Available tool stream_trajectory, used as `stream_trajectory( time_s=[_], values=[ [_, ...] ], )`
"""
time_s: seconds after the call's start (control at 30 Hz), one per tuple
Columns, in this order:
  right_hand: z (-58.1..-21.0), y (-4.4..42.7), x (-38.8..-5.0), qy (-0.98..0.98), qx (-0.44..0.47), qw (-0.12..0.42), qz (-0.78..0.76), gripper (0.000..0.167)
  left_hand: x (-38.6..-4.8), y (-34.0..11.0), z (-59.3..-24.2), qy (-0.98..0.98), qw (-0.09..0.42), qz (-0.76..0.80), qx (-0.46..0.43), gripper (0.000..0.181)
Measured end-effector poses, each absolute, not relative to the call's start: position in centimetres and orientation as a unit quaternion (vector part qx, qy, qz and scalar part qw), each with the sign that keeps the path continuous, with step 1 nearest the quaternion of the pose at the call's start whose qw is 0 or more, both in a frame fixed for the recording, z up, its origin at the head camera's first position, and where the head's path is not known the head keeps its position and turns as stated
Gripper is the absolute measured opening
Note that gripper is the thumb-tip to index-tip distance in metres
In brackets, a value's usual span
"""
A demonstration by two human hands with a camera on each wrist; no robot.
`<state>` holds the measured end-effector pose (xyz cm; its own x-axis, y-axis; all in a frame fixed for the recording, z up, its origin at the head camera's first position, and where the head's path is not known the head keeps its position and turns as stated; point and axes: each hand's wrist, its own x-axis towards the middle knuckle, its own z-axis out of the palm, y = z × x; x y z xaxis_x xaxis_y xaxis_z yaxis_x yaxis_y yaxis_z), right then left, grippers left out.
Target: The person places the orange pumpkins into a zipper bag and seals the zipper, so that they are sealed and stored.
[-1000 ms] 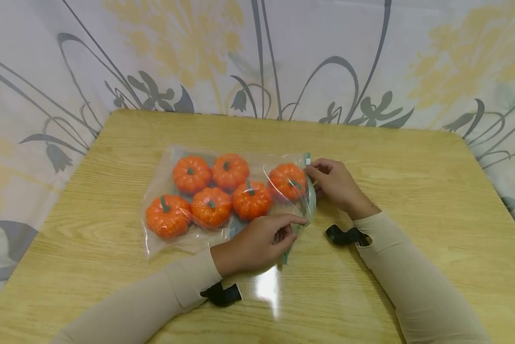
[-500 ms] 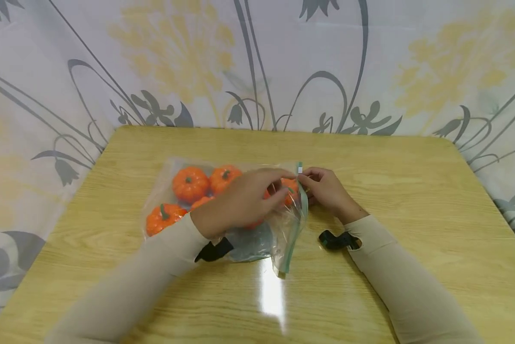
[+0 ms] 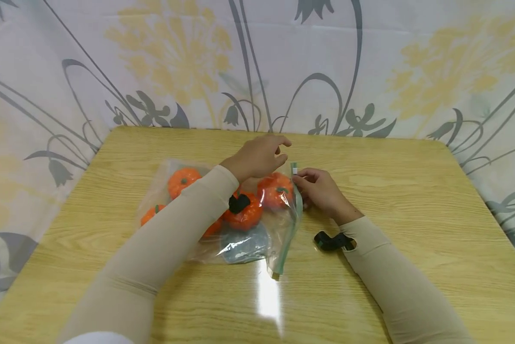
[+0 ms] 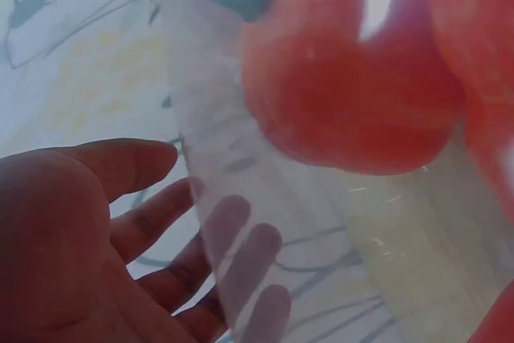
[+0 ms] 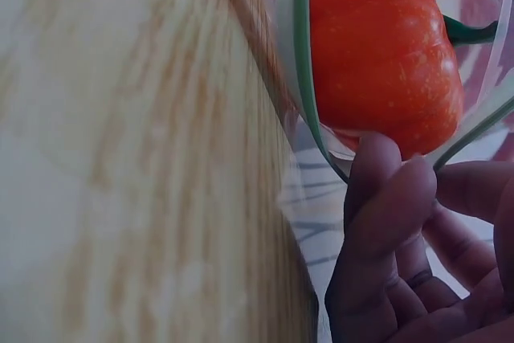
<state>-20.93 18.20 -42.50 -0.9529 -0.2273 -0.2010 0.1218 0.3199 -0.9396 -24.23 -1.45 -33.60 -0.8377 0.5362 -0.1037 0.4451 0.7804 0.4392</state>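
A clear zip bag point(image 3: 288, 239) with a green seal strip lies on the table, holding several small orange pumpkins point(image 3: 274, 192) with green stems. My right hand point(image 3: 323, 193) pinches the bag's mouth near its far corner, just below a white zip slider point(image 3: 294, 171). In the right wrist view, the mouth gapes around a pumpkin point(image 5: 381, 54) above the pinching fingers. My left hand point(image 3: 259, 155) is over the bag's far edge, fingers loosely bent. The left wrist view shows some of its fingertips point(image 4: 265, 247) through the plastic; whether they touch it, I cannot tell. My left forearm hides some pumpkins.
The bag lies on a wood-grain table point(image 3: 390, 191). Behind and beside the table hangs a flower-patterned cloth point(image 3: 283, 62). A black wrist mount point(image 3: 332, 241) sticks out at the right cuff, and another point(image 3: 239, 204) at the left.
My left hand has left the near part of the bag's mouth and moved away from me to the far edge. The right hand keeps its pinch. The view has shifted slightly.
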Motion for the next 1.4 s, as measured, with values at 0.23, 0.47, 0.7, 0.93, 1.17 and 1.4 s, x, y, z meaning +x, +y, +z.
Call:
stream_trajectory(
  time_s=[0.23, 0.47, 0.7, 0.93, 1.17, 1.4],
  values=[
    [-42.4, 18.0, -20.8, 0.810, -0.038, 0.135, -0.569, 0.029, -25.2, -1.3, -35.2, 0.929, 0.183, 0.199, 0.251, 0.041],
    [-42.5, 17.9, -20.8, 0.810, -0.028, 0.131, -0.571, 0.031, -24.9, -1.0, -35.8, 0.923, 0.201, 0.218, 0.245, 0.034],
    [-42.4, 17.8, -20.8, 0.816, -0.030, 0.105, -0.568, 0.033, -24.8, -1.0, -35.9, 0.919, 0.180, 0.245, 0.251, 0.021],
    [-42.5, 17.9, -20.8, 0.822, -0.041, 0.090, -0.561, 0.033, -24.7, -0.8, -36.0, 0.926, 0.154, 0.232, 0.257, 0.018],
    [-42.2, 17.7, -20.7, 0.816, -0.065, 0.091, -0.567, 0.033, -24.8, -0.7, -36.0, 0.934, 0.136, 0.224, 0.245, 0.020],
    [-42.3, 17.6, -20.4, 0.806, -0.078, 0.099, -0.578, 0.027, -24.9, -0.8, -35.7, 0.943, 0.112, 0.223, 0.221, 0.022]
  ],
)
